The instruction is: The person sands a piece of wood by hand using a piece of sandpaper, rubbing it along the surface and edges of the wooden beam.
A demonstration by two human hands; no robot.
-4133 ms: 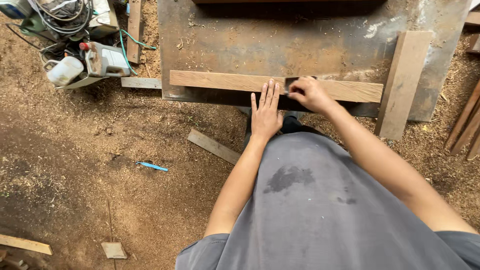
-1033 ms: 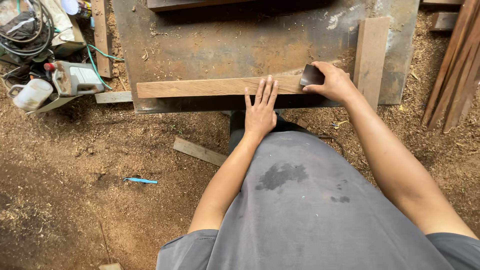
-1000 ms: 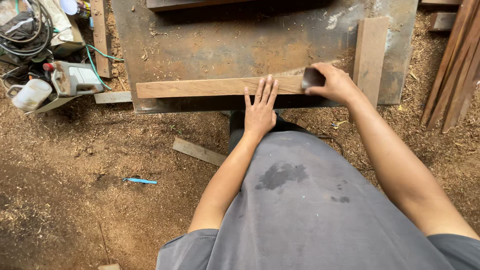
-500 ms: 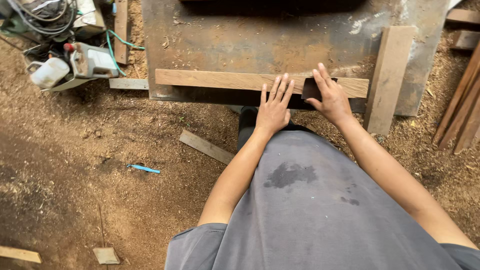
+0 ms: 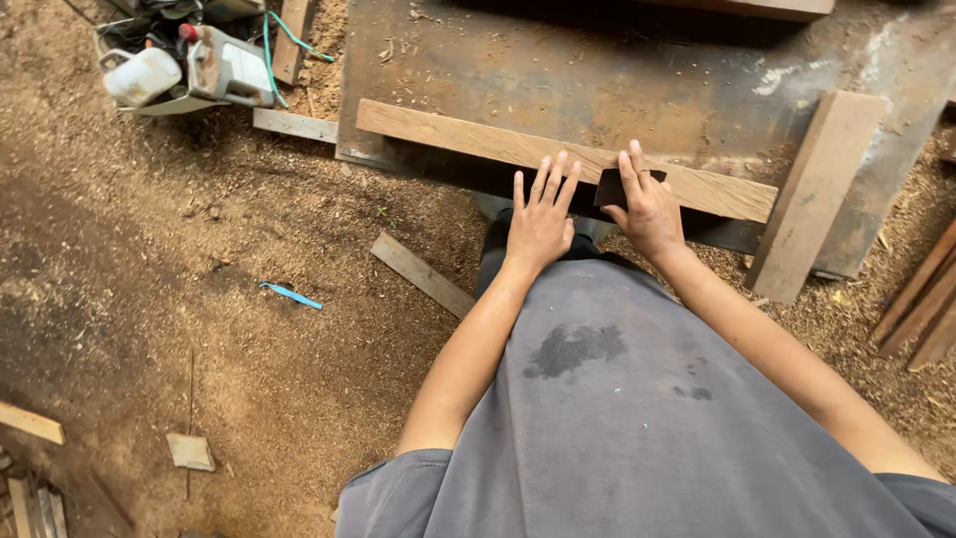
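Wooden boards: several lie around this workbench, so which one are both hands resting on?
The long plank lying across the bench's near edge, under the left hand and right hand. The wider board leans at the right; a short strip lies on the sawdust.

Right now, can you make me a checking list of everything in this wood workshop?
Surface: a dark, stained work slab dusted with sawdust.
Job's things: a long wooden plank lies along the slab's near edge; a small dark block rests on it.
Clutter: a second board propped at the slab's right end, a wood offcut and a small blue strip on the ground.
Hands: left hand flat on the plank, fingers spread; right hand pressing the dark block.
Cables: a green cable by a power tool and a white jug.
Surroundings: sawdust-covered ground; stacked boards at right.
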